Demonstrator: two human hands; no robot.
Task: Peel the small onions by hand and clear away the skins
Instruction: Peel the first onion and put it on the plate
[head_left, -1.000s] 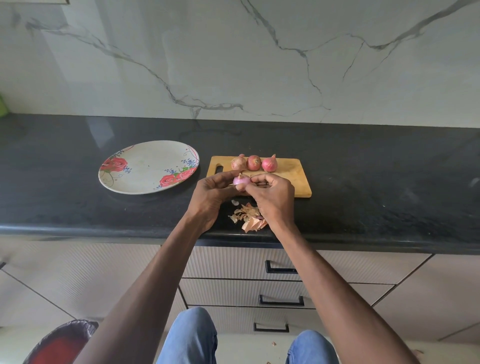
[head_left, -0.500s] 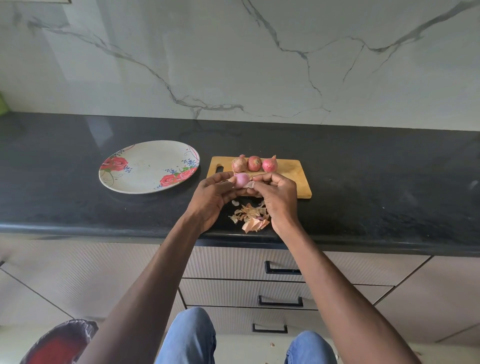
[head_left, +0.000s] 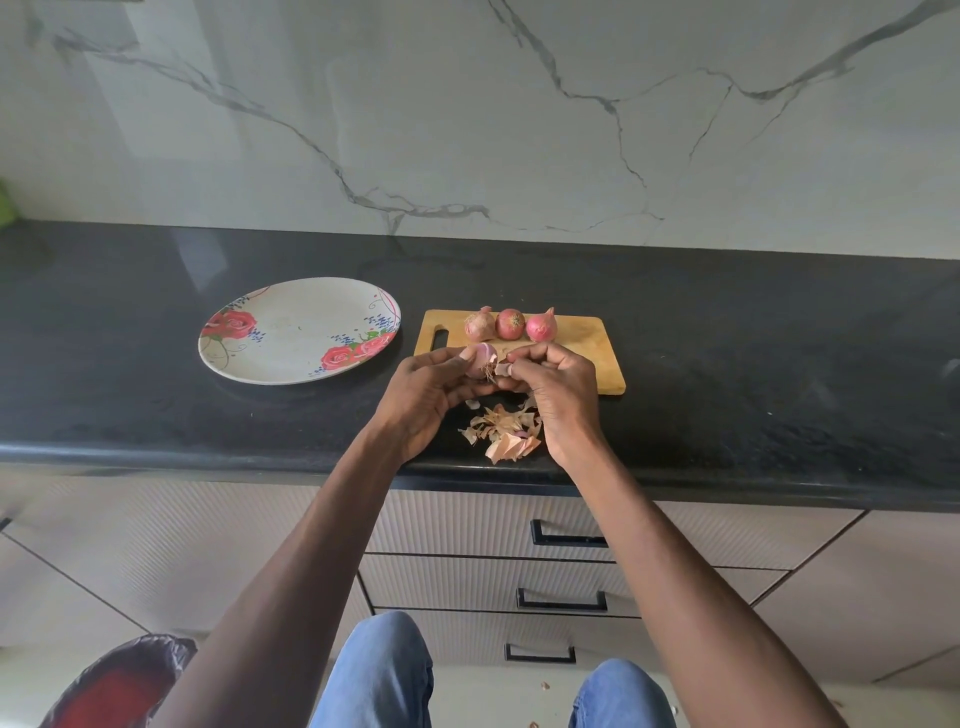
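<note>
Holding a small pale onion (head_left: 483, 357) above the near edge of the wooden cutting board (head_left: 582, 345), we are curling our left hand (head_left: 423, 392) round it, its root tuft turned toward our right hand (head_left: 558, 387). Our right hand is pinching a scrap of skin (head_left: 503, 369) between thumb and fingertip just beside that root; we cannot tell whether the scrap is still joined to the onion. Three unpeeled onions (head_left: 510, 324) are sitting in a row along the far side of the board, touching or nearly touching one another. A heap of papery skins (head_left: 503, 432) is lying on the black countertop (head_left: 753, 374) below our hands, close to its front edge. A floral plate (head_left: 291, 358) is resting on the counter to the left of the board, apart from it. Under the counter we are seeing drawer fronts with dark handles (head_left: 566, 538), our knees in blue jeans (head_left: 384, 670), and a dark-lined bin (head_left: 130, 680) at the lower left.
</note>
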